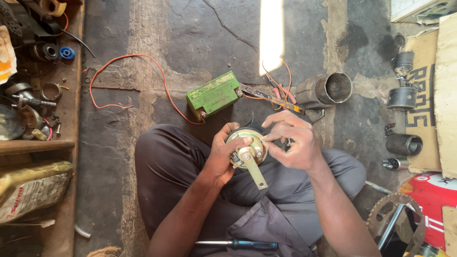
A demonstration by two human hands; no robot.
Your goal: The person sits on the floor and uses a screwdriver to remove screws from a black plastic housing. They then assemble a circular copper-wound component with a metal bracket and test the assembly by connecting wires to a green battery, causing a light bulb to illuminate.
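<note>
My left hand [223, 154] grips a round brass-coloured horn-like disc [247, 148] with a flat metal bracket [255, 172] sticking out below it, held above my lap. My right hand [291, 142] pinches at the disc's right rim with thumb and forefinger; whether it holds a small part I cannot tell. A green battery [213, 94] lies on the concrete floor just beyond my hands, with an orange wire [124, 57] running from it. A blue-handled screwdriver [240, 244] rests on my apron near my left forearm.
A metal pipe section [328, 89] and pliers [282, 95] lie right of the battery. Several dark cylinders [402, 97] stand on cardboard at right, near a sprocket [391, 216] and red tank [433, 195]. A wooden shelf [35, 145] of parts runs along the left.
</note>
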